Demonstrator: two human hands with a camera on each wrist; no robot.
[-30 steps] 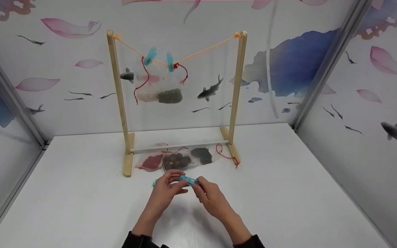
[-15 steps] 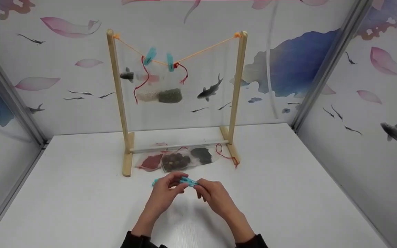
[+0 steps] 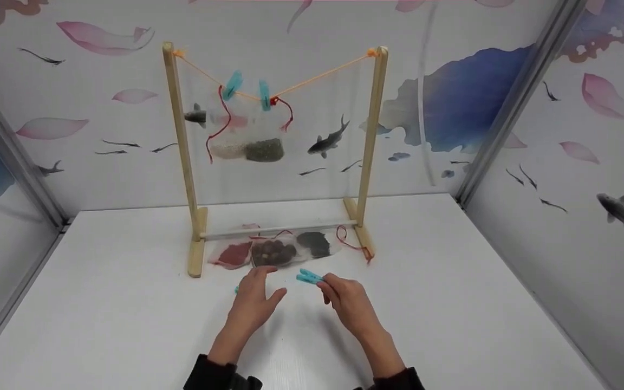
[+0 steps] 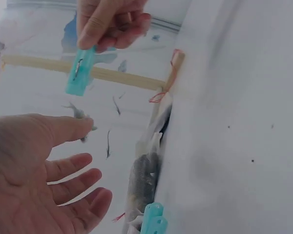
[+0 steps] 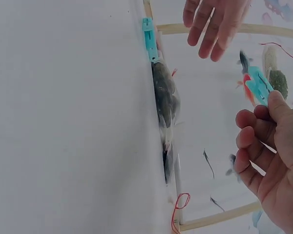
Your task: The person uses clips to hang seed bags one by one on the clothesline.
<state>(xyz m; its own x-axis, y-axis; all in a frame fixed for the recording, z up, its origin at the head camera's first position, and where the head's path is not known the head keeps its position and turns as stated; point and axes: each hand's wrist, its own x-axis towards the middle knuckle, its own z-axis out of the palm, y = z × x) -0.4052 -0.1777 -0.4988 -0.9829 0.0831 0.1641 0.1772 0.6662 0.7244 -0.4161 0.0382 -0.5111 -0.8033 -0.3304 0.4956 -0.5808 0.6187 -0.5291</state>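
Between the thumb and fingers of my right hand (image 3: 350, 300), a light-blue clothespin (image 3: 308, 276) is pinched by one end. My left hand (image 3: 252, 300) is off it, fingers spread and thumb apart, holding nothing. A second blue clothespin (image 5: 149, 39) lies on the table beside the left hand, mostly hidden by it in the head view. Just beyond the hands lie clear pouches, one with a red filling (image 3: 233, 255), one with brown round pieces (image 3: 273, 253) and one with a black filling (image 3: 313, 245).
A wooden stand (image 3: 374, 135) rises behind the pouches. Two clothespins on its orange cord (image 3: 323, 77) hold up a clear pouch with a green filling (image 3: 265, 150) and a beige one. A red string (image 3: 344, 238) lies by the stand's right foot.
My left hand has let go of the clothespin and spread its fingers. The right hand has drawn the clothespin slightly right and still pinches it.
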